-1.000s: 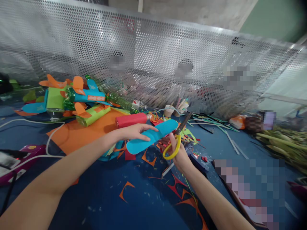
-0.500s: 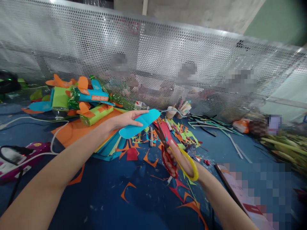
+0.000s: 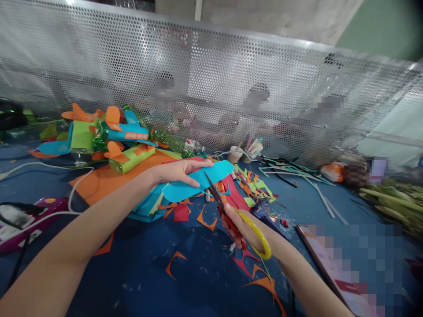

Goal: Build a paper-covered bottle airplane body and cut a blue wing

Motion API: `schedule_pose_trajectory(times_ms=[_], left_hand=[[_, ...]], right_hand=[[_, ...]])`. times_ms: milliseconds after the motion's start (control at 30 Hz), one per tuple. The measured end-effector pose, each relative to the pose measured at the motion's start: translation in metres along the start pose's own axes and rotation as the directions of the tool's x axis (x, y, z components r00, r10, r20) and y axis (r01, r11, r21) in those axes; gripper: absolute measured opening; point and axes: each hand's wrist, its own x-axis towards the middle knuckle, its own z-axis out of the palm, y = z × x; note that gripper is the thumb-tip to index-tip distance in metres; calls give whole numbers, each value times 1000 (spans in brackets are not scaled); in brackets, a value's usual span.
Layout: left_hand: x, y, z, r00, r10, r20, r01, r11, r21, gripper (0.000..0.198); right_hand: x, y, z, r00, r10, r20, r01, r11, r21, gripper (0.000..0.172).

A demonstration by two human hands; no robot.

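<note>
The step in hand looks like trimming or snipping: the long, round-ended strip of bright blue paper is held up over the dark blue table, and the scissors with red and yellow plastic handles and dark metal blades come at its near edge, about midway along. One blade tip lies over the strip's face; whether the other is beneath it cannot be told. If a cut is meant, the next move calls for keeping the strip steady, lining the blades up with the wanted line and closing the handles. The left hand reaches in from the strip's left, thumb across the top face and forefinger stretched along the far edge, the gap between them moderate and the strip pinched there; its other fingers are hidden. The right hand is on the near right of the strip, wrist turned so that the fingers curl through the red handle while the yellow loop stands away along the wrist. A small square of red paper lies on the near side of the strip.
</note>
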Motion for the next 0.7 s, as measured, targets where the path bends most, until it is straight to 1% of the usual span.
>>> schedule_pose_trajectory(times_ms=[133, 333, 500, 700], left_hand=[[2, 0, 4, 998, 11, 57, -10, 1000, -15, 75], [4, -1, 6, 999, 16, 51, -15, 999, -31, 74], [3, 0, 6, 998, 25, 54, -23, 999, -24, 73], [3, 1, 6, 999, 8, 49, -7, 1000, -19, 73]], right_hand=[[0, 2, 1, 1000, -11, -8, 11, 1000, 10, 58], [0, 6, 3, 1000, -21, -22, 21, 1000, -3, 60], [-1, 3, 3, 1000, -2, -28, 2, 1000, -8, 61], [-2, 1, 3, 1000, -19, -22, 18, 1000, -17, 61]])
